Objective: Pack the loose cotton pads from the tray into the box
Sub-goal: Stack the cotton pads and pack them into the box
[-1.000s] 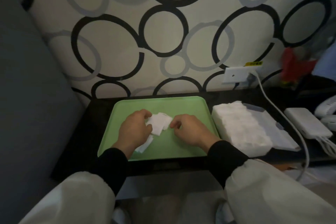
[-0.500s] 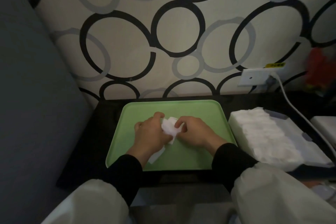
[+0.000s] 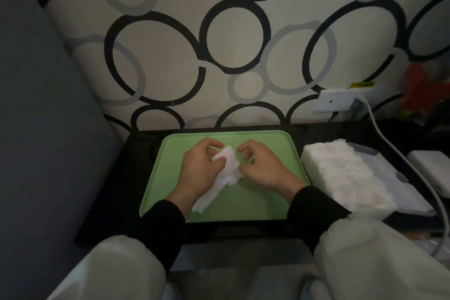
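Dark table (image 3: 102, 202), ring-patterned wall (image 3: 233, 39). We note loose cotton pads (image 3: 227, 165) bunched mid green tray (image 3: 243, 212); left hand (image 3: 197, 170) pinches them, right hand (image 3: 265, 168) curled at their 3 o'clock edge, grip unclear. Box (image 3: 409, 202) at tray's 3 o'clock holds stacked pads (image 3: 345, 173).

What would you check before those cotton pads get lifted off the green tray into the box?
1. Left hand grips the cotton pads: ok.
2. Right hand hold: cannot tell; its fingers curl at the pile's edge.
3. All pads gathered: not ok; one trails under the left wrist on the tray.
4. Box open: ok, beside the tray's right edge.
5. Room in box: cannot tell; stacked pads already fill it high.
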Demonstrator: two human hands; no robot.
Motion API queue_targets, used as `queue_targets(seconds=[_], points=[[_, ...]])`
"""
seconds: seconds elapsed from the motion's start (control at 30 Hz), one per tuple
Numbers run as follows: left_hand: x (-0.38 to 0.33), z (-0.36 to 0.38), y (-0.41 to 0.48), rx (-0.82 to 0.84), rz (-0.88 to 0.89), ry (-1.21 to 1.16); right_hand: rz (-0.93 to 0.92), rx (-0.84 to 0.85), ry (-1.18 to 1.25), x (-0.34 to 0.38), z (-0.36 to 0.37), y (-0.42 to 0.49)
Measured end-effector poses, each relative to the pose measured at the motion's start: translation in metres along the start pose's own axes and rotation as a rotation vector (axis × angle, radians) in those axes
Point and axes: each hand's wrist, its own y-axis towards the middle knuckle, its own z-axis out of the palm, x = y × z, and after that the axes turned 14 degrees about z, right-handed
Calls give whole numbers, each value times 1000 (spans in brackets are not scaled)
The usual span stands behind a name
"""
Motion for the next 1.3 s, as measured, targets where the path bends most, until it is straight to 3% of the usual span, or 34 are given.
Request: queue_targets(seconds=[0.17, 0.27, 0.33, 0.47, 0.67, 0.9, 1.07, 1.3], points=[[-10, -7, -2, 42, 34, -171, -7, 222, 345, 9, -10, -6], [-5, -3, 1, -28, -13, -147, 7, 162, 379, 8, -12, -7], [0, -1, 3, 1, -46, -14, 49, 107, 402, 5, -14, -6], [5, 3, 0, 364, -49, 539, 128, 73, 480, -2, -20, -6], [3, 8, 2, 411, -60, 633, 142, 49, 474, -7, -28, -9], [-4, 5, 4, 218, -28, 429, 171, 37, 513, -11, -35, -11], [-15, 3, 6, 1, -22, 47, 205, 82, 710, -15, -41, -12], [-23, 4, 2, -109, -84, -277, 217, 105, 796, -16, -49, -15]])
